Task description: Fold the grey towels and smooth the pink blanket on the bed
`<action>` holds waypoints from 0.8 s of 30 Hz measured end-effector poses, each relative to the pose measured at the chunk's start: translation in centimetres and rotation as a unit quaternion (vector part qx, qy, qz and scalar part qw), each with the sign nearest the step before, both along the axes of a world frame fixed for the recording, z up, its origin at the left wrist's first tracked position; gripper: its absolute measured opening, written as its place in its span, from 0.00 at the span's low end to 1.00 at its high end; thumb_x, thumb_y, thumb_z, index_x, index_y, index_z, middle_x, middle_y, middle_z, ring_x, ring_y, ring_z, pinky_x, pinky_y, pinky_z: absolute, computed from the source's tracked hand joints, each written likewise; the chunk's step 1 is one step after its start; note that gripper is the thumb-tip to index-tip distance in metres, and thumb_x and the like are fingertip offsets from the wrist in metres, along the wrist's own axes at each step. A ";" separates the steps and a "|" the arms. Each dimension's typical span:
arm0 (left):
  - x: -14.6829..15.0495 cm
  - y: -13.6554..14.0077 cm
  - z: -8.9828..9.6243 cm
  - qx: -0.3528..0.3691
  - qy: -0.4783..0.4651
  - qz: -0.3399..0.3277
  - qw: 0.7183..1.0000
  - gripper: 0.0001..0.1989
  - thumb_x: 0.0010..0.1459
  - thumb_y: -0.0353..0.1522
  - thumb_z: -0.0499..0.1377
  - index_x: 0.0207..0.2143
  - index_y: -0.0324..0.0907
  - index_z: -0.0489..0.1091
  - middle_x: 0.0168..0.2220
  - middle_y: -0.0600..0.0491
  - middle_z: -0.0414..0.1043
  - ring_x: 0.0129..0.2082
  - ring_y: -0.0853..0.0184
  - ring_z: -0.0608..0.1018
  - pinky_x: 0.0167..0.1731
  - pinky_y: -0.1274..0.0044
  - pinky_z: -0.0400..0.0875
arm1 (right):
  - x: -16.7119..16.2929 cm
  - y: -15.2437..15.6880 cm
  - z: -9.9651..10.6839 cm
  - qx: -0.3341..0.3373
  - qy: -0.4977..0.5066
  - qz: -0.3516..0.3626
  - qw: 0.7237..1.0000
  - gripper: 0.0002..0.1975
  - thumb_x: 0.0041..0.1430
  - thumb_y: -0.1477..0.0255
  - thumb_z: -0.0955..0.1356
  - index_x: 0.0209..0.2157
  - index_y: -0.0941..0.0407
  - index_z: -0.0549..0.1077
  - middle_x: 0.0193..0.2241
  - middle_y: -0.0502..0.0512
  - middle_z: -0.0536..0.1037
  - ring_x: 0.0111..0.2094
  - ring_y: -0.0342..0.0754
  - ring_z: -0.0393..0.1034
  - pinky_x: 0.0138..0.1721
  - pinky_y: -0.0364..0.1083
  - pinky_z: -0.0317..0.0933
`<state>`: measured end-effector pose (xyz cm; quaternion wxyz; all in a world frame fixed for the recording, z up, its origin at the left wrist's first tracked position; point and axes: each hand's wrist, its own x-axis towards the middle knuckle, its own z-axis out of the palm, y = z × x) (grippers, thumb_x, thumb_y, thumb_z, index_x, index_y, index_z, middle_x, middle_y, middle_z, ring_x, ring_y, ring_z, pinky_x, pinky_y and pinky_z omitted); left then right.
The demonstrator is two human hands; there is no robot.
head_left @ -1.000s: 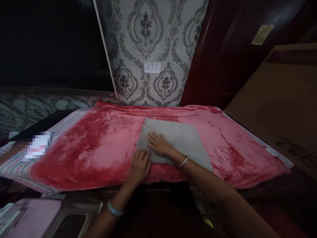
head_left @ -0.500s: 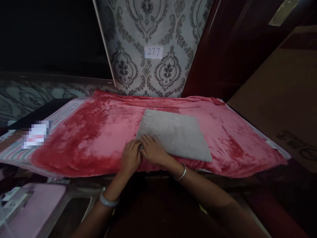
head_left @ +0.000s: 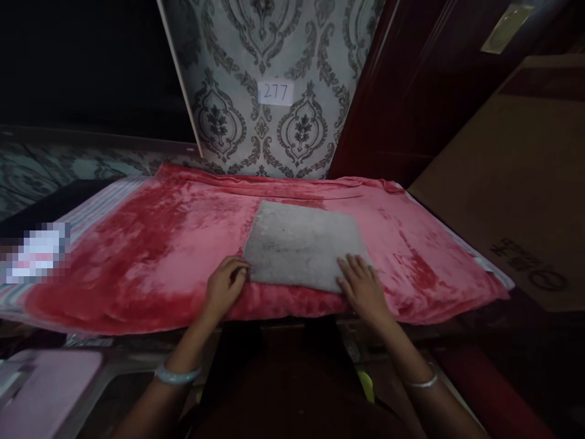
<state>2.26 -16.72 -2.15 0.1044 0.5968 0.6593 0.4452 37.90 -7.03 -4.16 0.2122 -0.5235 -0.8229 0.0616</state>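
A flat grey cloth (head_left: 297,244), roughly four-sided, lies on a red and pink plush blanket (head_left: 196,244). At the cloth's near left corner is my left hand (head_left: 225,285), its fingers curled and its thumb and fingertips closed on the edge. My right hand (head_left: 365,289) rests over the near right corner, palm down, with its fingers stretched out and a little apart. That corner is partly hidden beneath it.
Striped fabric (head_left: 107,198) shows under the blanket on the left. A large cardboard box (head_left: 512,177) leans at the right, beside a dark red door (head_left: 402,85). Behind are a black screen (head_left: 82,67) and patterned wallpaper with a paper label (head_left: 275,92) reading 277.
My right hand has moved from the cloth's near left corner across to its near right corner. My left hand stays at the left corner. The cloth's near edge sits slightly further back. The view has shifted a little.
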 end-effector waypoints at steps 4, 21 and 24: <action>-2.0 3.2 1.5 -0.059 -0.151 0.037 0.986 0.20 0.51 0.43 0.60 0.42 0.41 0.76 0.42 0.47 0.80 0.42 0.59 0.79 0.44 0.69 0.73 | 4.4 4.1 -0.8 -0.049 0.135 -0.068 0.987 0.31 0.64 0.56 0.62 0.61 0.59 0.71 0.61 0.67 0.72 0.64 0.61 0.64 0.65 0.61 0.57; -2.5 11.9 5.2 -0.221 -0.409 0.006 0.885 0.17 0.34 0.40 0.73 0.23 0.40 0.74 0.20 0.51 0.75 0.18 0.65 0.74 0.19 0.76 0.67 | 2.9 11.1 3.2 -0.372 0.532 -0.117 0.752 0.07 0.54 0.69 0.71 0.26 0.58 0.76 0.21 0.51 0.77 0.22 0.45 0.66 0.29 0.44 0.63; -2.0 12.2 5.4 -0.231 -0.386 0.016 0.893 0.16 0.37 0.40 0.72 0.25 0.39 0.75 0.21 0.49 0.77 0.19 0.62 0.76 0.19 0.74 0.71 | 2.6 11.7 3.4 -0.379 0.529 -0.122 0.749 0.07 0.54 0.69 0.71 0.27 0.59 0.76 0.21 0.51 0.77 0.22 0.45 0.66 0.28 0.44 0.62</action>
